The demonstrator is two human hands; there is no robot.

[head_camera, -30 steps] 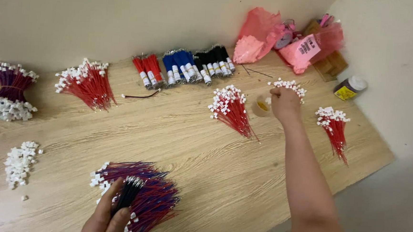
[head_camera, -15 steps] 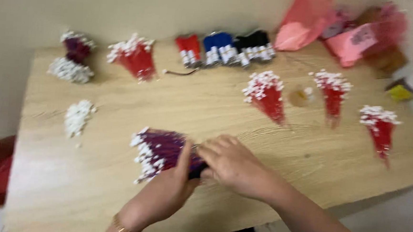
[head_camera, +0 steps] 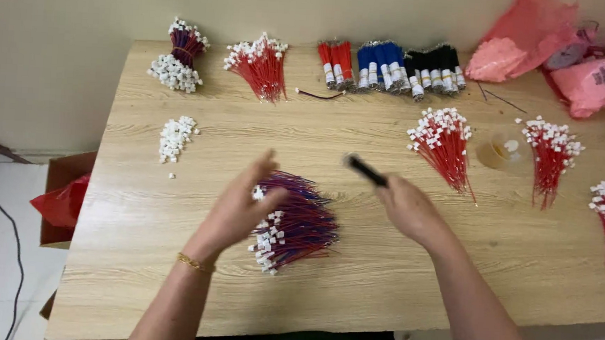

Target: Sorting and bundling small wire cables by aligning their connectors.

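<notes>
**Head view: wire bundles on a wooden counter**

Lower centre: left hand (head_camera: 238, 208), grip wide with fingers spread, over a bundle of red-and-blue wires (head_camera: 294, 222) with white connectors lying on the counter (head_camera: 379, 287). Just right of it: right hand (head_camera: 406, 210), grip closed around a thin black stick-like object (head_camera: 367, 171), blurred. Mid-left: loose pile of white connectors (head_camera: 175, 138). Right half: three red wire bundles (head_camera: 444, 147), and a small clear tape roll (head_camera: 501, 151). Far edge: purple bundle (head_camera: 178, 54), red bundle (head_camera: 261, 62), and a row of red, blue and black bundles (head_camera: 391, 65). Upper right: pink plastic bags (head_camera: 527, 40).
</notes>
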